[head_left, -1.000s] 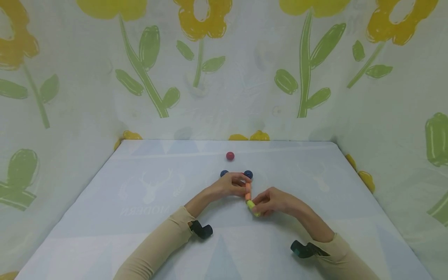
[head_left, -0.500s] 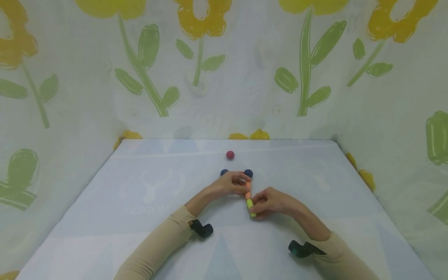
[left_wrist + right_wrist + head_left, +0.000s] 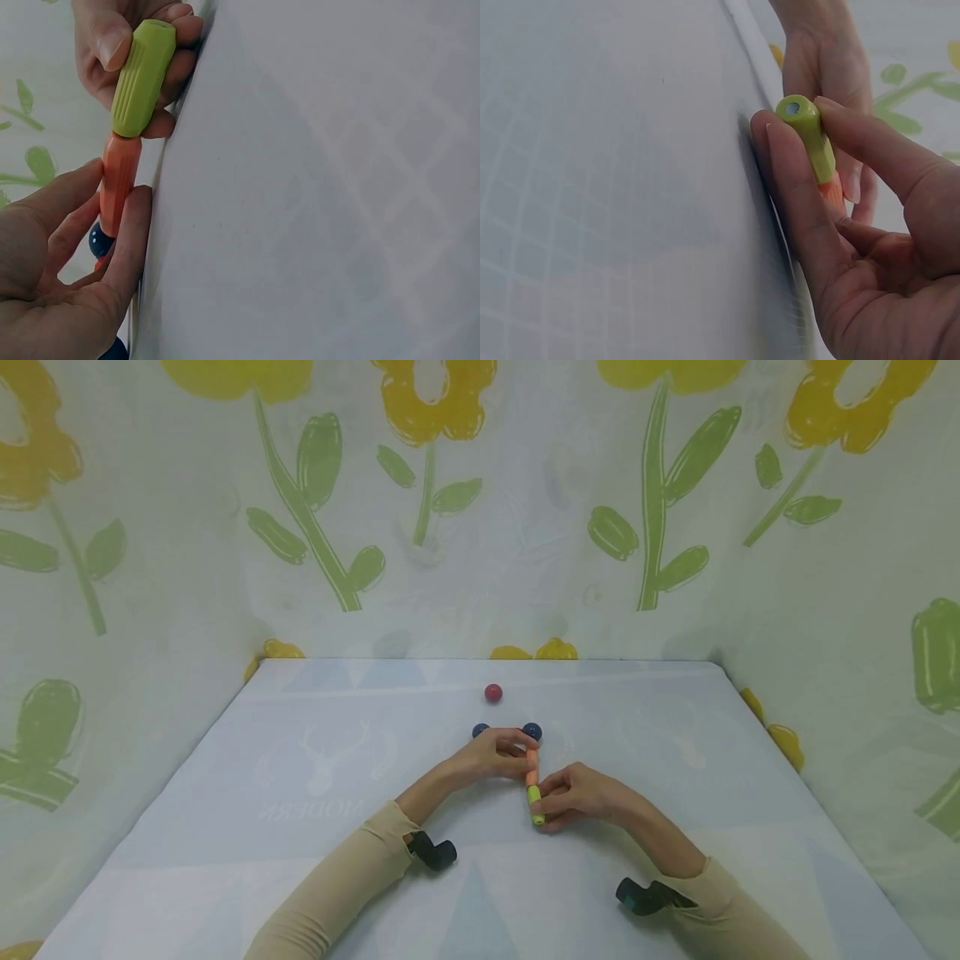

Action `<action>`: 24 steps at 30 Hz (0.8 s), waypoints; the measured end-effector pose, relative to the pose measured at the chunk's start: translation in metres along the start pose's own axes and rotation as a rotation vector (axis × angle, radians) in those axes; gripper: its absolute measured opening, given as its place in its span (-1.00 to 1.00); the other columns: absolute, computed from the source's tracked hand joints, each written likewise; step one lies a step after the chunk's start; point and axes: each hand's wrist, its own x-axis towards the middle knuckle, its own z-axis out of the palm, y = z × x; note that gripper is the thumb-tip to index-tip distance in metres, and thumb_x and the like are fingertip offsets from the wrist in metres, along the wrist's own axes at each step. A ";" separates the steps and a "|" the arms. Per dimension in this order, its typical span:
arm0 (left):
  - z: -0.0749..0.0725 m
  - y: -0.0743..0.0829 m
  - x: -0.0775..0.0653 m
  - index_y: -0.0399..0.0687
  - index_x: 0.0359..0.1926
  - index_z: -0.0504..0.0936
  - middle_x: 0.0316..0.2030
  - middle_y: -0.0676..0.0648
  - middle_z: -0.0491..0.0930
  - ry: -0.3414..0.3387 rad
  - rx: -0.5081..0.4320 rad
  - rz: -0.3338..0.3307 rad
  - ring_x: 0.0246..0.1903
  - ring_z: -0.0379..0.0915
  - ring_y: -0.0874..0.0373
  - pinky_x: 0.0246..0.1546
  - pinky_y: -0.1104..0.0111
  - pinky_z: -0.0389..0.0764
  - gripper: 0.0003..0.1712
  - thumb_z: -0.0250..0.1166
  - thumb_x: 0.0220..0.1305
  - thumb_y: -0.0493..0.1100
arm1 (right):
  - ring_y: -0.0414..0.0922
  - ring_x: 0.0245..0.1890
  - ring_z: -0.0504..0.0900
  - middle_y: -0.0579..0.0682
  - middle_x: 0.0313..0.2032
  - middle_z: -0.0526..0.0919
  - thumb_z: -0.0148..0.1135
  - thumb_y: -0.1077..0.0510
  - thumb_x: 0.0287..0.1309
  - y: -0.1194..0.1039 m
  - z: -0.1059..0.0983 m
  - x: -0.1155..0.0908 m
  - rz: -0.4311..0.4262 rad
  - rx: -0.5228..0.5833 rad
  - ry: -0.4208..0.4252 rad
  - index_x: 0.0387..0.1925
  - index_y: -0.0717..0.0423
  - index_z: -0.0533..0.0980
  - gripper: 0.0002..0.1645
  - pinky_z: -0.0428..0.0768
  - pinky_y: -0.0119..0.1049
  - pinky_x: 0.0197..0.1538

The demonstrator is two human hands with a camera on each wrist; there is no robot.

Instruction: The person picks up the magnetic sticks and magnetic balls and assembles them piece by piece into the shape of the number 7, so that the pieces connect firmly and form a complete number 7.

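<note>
My left hand [image 3: 491, 755] pinches an orange toy rod [image 3: 118, 184] between thumb and fingers, low over the table. The rod's far end meets a dark blue ball [image 3: 532, 732]. With its thumb and fingertips my right hand [image 3: 588, 795] grips a ribbed yellow-green rod [image 3: 144, 79]. That rod's far end touches the orange rod's near end, and the two lie nearly in line. A light grey disc shows in its free end in the right wrist view. Behind my left hand sits a second blue ball [image 3: 481, 730]; a red piece [image 3: 510, 728] between the balls is mostly hidden.
A loose red ball [image 3: 492, 693] lies farther back on the pale cloth-covered table [image 3: 330, 893]. Flower-printed curtains [image 3: 525, 568] rise behind and on both sides. Each wrist carries a small black camera.
The yellow-green rod in my right hand has swung from slanting to nearly straight in line with the orange rod. My left hand has held its place.
</note>
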 end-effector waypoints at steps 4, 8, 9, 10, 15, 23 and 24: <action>0.000 -0.001 0.000 -0.02 0.14 0.59 -0.05 -0.10 0.66 -0.003 -0.008 0.001 -0.11 0.58 0.17 -0.04 0.36 0.63 -0.60 0.34 0.28 -0.10 | -0.13 -0.34 0.75 0.00 -0.35 0.73 0.42 0.01 0.12 0.001 0.000 0.002 0.006 0.029 0.006 -0.08 0.22 0.62 -0.57 0.70 -0.31 -0.14; 0.000 -0.002 0.000 -0.04 0.15 0.59 -0.07 -0.14 0.68 -0.005 -0.013 0.008 -0.18 0.60 0.18 -0.06 0.38 0.64 -0.58 0.34 0.28 -0.10 | -0.11 -0.33 0.75 0.01 -0.34 0.73 0.41 0.01 0.13 0.002 0.001 0.004 0.007 0.063 0.006 -0.09 0.24 0.61 -0.57 0.71 -0.29 -0.13; 0.000 -0.002 0.000 -0.06 0.15 0.58 -0.07 -0.15 0.68 -0.007 -0.014 0.011 -0.19 0.61 0.17 -0.06 0.38 0.64 -0.57 0.34 0.28 -0.11 | -0.11 -0.32 0.75 0.02 -0.34 0.73 0.41 0.01 0.13 0.002 0.001 0.005 0.008 0.070 0.007 -0.09 0.24 0.61 -0.57 0.71 -0.28 -0.13; 0.000 -0.002 0.001 -0.06 0.16 0.58 -0.07 -0.16 0.68 -0.009 -0.016 0.016 -0.19 0.61 0.17 -0.06 0.38 0.64 -0.57 0.34 0.28 -0.12 | -0.11 -0.32 0.75 0.02 -0.33 0.73 0.41 0.01 0.12 0.002 0.001 0.006 0.010 0.073 0.011 -0.08 0.24 0.61 -0.57 0.71 -0.29 -0.13; -0.001 -0.003 0.002 -0.08 0.17 0.57 0.03 -0.13 0.64 -0.015 -0.002 0.040 -0.16 0.60 0.16 -0.05 0.37 0.66 -0.56 0.33 0.29 -0.12 | -0.10 -0.30 0.76 0.03 -0.31 0.74 0.43 0.00 0.10 0.000 0.000 0.010 0.024 0.076 0.040 -0.05 0.24 0.61 -0.53 0.70 -0.30 -0.13; -0.001 -0.002 0.002 -0.06 0.17 0.57 -0.03 -0.11 0.67 -0.006 0.018 0.054 -0.17 0.60 0.14 -0.09 0.36 0.67 -0.58 0.30 0.32 -0.12 | -0.09 -0.27 0.78 0.03 -0.30 0.74 0.43 -0.05 0.09 -0.003 -0.002 0.015 0.025 0.090 0.060 -0.04 0.24 0.61 -0.48 0.69 -0.33 -0.12; -0.002 -0.003 0.002 -0.06 0.17 0.57 -0.02 -0.11 0.66 -0.006 0.015 0.057 -0.17 0.60 0.14 -0.09 0.36 0.67 -0.59 0.30 0.32 -0.12 | -0.10 -0.27 0.78 0.02 -0.30 0.74 0.42 -0.05 0.11 -0.003 -0.002 0.016 0.019 0.097 0.057 -0.04 0.24 0.61 -0.49 0.69 -0.33 -0.12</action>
